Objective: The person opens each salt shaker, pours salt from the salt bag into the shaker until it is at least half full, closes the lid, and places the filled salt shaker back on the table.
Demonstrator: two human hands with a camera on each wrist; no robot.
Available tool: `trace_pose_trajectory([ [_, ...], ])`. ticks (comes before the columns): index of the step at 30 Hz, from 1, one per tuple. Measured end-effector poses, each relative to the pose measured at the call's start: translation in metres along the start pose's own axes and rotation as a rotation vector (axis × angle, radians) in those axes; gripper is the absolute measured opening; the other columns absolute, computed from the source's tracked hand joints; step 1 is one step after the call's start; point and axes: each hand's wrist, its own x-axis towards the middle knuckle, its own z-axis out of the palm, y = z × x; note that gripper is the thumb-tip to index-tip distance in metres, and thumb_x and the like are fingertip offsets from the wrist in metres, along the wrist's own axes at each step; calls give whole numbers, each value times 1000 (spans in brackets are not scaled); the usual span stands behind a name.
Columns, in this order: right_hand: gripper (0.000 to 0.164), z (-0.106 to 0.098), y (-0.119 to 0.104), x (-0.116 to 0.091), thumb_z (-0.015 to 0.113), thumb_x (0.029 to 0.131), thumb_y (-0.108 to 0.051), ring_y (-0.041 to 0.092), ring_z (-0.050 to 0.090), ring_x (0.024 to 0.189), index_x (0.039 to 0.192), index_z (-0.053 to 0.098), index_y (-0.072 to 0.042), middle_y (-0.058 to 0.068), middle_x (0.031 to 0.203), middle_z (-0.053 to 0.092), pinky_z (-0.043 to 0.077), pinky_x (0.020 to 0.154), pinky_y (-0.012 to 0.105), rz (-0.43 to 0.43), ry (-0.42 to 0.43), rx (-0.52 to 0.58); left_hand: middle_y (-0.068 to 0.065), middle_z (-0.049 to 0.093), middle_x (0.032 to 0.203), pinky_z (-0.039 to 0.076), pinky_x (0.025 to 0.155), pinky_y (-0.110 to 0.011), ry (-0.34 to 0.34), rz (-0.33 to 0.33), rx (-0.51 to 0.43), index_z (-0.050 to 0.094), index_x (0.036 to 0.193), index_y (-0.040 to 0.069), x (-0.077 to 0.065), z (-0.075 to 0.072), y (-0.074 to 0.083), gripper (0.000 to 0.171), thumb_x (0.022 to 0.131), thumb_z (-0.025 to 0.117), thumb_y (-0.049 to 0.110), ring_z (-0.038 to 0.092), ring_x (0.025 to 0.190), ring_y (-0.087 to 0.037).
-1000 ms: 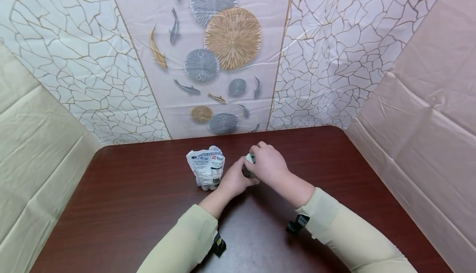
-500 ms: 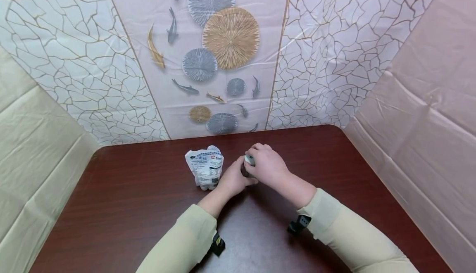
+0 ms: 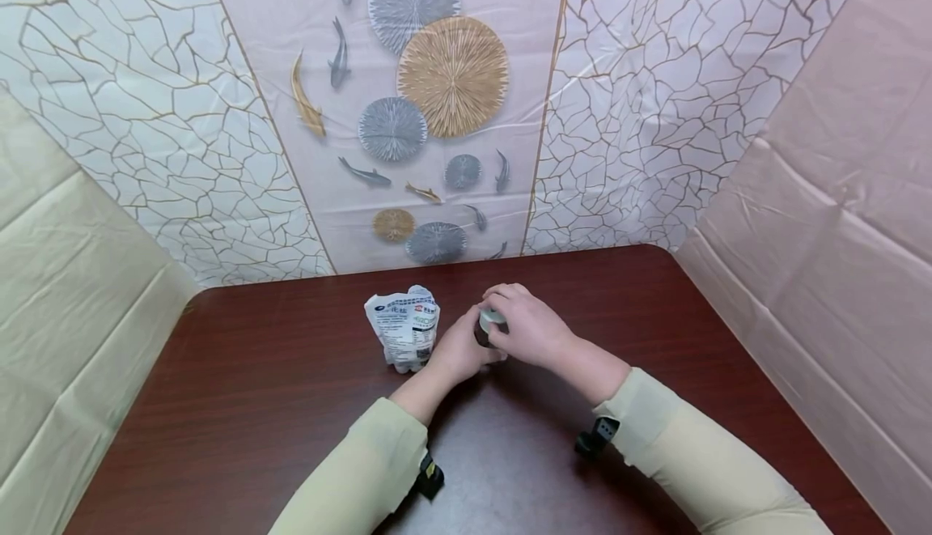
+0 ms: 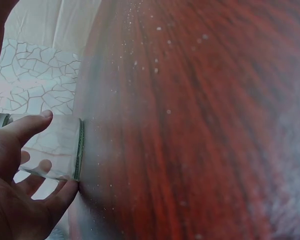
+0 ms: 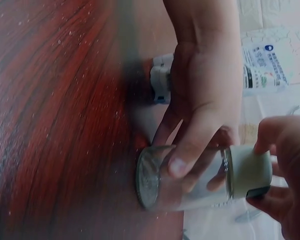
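A clear glass jar with a pale green lid stands upright on the table. Wrapped around the jar's body is my left hand, its thumb lying along the glass in the right wrist view. My right hand grips the lid from above, fingers and thumb on opposite sides of its edge. The lid sits on the jar's mouth. In the left wrist view, the jar's base is close to the tabletop and the glass looks see-through, with nothing visible inside.
A white printed bag stands just left of my left hand. Beneath everything is a dark red-brown wooden table. A patterned cloth wall rises behind its far edge, and plain cloth hangs on both sides.
My right hand has turned on the lid and its wrist has shifted slightly right, so more of the lid's top shows. My left hand keeps its grip; the bag stays put.
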Motion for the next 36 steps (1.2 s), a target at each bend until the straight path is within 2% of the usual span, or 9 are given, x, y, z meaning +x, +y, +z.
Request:
trace_pose_trajectory([
  [6, 31, 3, 8, 1, 66, 82, -7, 25, 52, 120, 112, 66, -8, 7, 124, 60, 45, 99, 37, -70, 2, 59, -3, 57, 135, 44, 100, -39, 1, 4, 4, 41, 146, 16, 0, 0, 0, 82, 79, 85, 30, 55, 120, -19],
  [11, 32, 4, 8, 0, 65, 82, -9, 26, 50, 123, 115, 65, -10, 8, 128, 58, 45, 99, 39, -65, 11, 73, -5, 55, 138, 44, 101, -40, -2, 8, 14, 39, 148, 15, 0, -1, 0, 84, 79, 85, 30, 54, 122, -21],
  [15, 35, 4, 3, 0, 67, 84, -16, 27, 50, 122, 118, 66, -10, 8, 130, 56, 46, 97, 40, -2, 41, 63, -4, 54, 141, 44, 101, -40, -13, 11, 20, 39, 149, 17, 1, -2, 1, 83, 80, 84, 31, 54, 124, -20],
  [20, 34, 3, -9, 3, 68, 87, -26, 28, 54, 108, 116, 67, -8, 7, 118, 58, 50, 86, 39, 155, 89, 26, -2, 57, 136, 45, 99, -37, -9, 15, 25, 42, 143, 15, 1, -1, 3, 76, 81, 84, 29, 55, 121, -17],
  [26, 32, 3, -18, 10, 67, 91, -35, 29, 55, 97, 108, 68, -8, 9, 107, 58, 51, 78, 40, 310, 52, -31, -2, 58, 133, 46, 98, -37, -13, 23, -3, 44, 142, 13, 0, 0, 3, 74, 81, 83, 28, 56, 118, -16],
  [31, 31, 2, -20, 13, 66, 92, -37, 29, 55, 92, 103, 68, -9, 9, 103, 58, 51, 74, 39, 340, 27, -76, -1, 59, 130, 46, 96, -37, -24, 5, -24, 44, 141, 13, 0, 0, 4, 73, 81, 83, 28, 57, 114, -16],
  [36, 31, 0, -22, 12, 68, 92, -36, 29, 58, 95, 107, 70, -8, 9, 105, 60, 52, 76, 40, 309, 12, -94, 0, 58, 132, 46, 96, -37, -22, -4, -10, 43, 143, 15, 0, -1, 2, 76, 80, 84, 30, 56, 115, -16],
])
